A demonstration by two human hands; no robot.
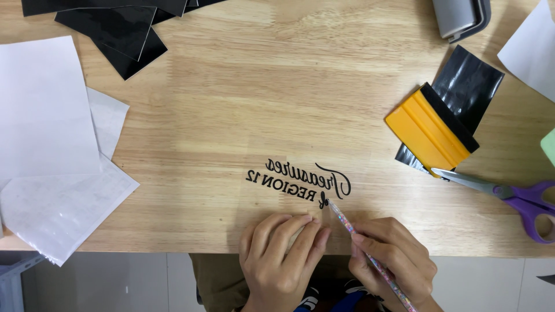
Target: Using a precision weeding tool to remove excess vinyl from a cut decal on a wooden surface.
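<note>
Black cut vinyl lettering (298, 180), mirrored, lies on a clear sheet on the wooden table (243, 104) near its front edge. My left hand (281, 257) presses flat on the sheet just below the lettering, fingers together. My right hand (393, 260) grips a thin speckled pen-like tool (370, 257) whose tip touches the lower right end of the lettering.
A yellow squeegee (428, 130) lies on a black vinyl piece (469, 84) at right, with purple-handled scissors (509, 193) below it. White backing sheets (49, 144) sit at left, black vinyl scraps (115, 29) at the top left, a grey device (459, 16) at the top right.
</note>
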